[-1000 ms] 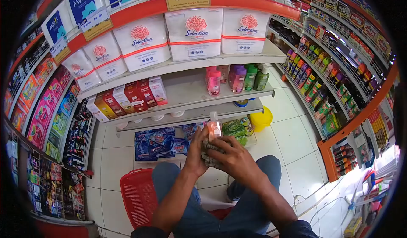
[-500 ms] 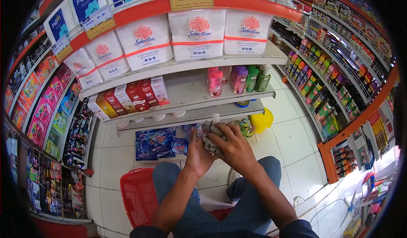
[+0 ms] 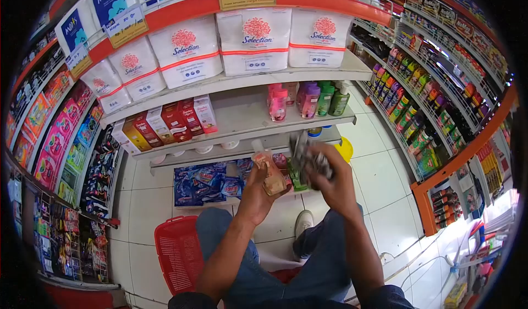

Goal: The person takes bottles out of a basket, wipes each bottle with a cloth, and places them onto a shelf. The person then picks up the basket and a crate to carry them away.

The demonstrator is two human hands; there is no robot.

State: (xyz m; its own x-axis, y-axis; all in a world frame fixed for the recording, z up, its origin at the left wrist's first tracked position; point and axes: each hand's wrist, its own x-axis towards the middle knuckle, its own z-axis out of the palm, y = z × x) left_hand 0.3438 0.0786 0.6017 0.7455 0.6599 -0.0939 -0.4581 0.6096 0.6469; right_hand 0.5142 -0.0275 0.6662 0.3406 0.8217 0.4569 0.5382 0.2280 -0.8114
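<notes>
In my left hand (image 3: 254,200) is a small peach-coloured bottle (image 3: 273,180) with a pale cap, tilted in front of my knees, the fingers wrapped round its lower part. My right hand (image 3: 337,181), just to the right of it, grips a bunched grey-and-dark patterned cloth (image 3: 309,158), smeared by motion. A gap separates cloth and bottle. Behind them, pink and green items low by the shelf are partly covered by my hands. Blue packets (image 3: 206,182) lie below the bottom shelf to the left.
A red plastic basket (image 3: 177,254) stands on the tiled floor left of my legs. Ahead, the shelf (image 3: 231,123) carries boxes (image 3: 168,123) and several bottles (image 3: 309,101), with white packs (image 3: 257,39) above. A yellow item (image 3: 345,149) sits behind my right hand. Stocked racks flank both sides.
My right hand and the cloth have come off the bottle and moved right. The bottle, earlier mostly covered by the cloth, now shows in my left hand.
</notes>
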